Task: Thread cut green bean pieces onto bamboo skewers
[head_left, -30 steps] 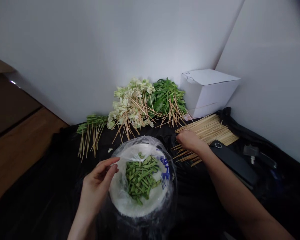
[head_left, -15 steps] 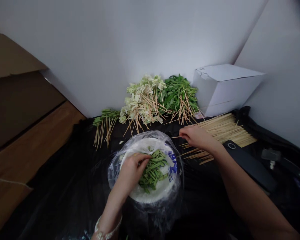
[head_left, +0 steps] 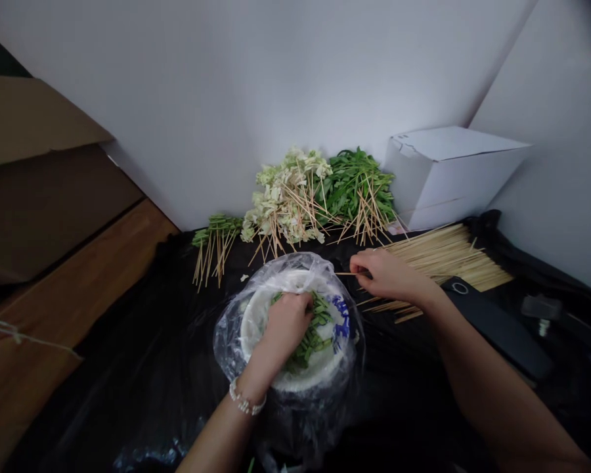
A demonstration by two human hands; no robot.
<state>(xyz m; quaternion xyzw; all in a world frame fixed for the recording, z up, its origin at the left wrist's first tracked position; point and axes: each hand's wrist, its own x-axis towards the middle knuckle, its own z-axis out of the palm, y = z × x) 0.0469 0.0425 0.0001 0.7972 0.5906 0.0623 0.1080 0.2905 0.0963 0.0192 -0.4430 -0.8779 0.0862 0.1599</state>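
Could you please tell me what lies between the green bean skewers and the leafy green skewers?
Skewers of pale, cabbage-like leaves lie there, as the head view shows.

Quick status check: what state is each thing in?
Left hand: in the bowl, fingertips hidden
Right hand: closed on a skewer
Bowl: in clear plastic, holding cut green pieces
Skewer pile: bare, spread out
Pale leaves: skewered, heaped
Dark-green leaves: skewered, heaped
White box: lid down
Cardboard box: open or shut unclear

No readable text, labels or numbers appear on anything here.
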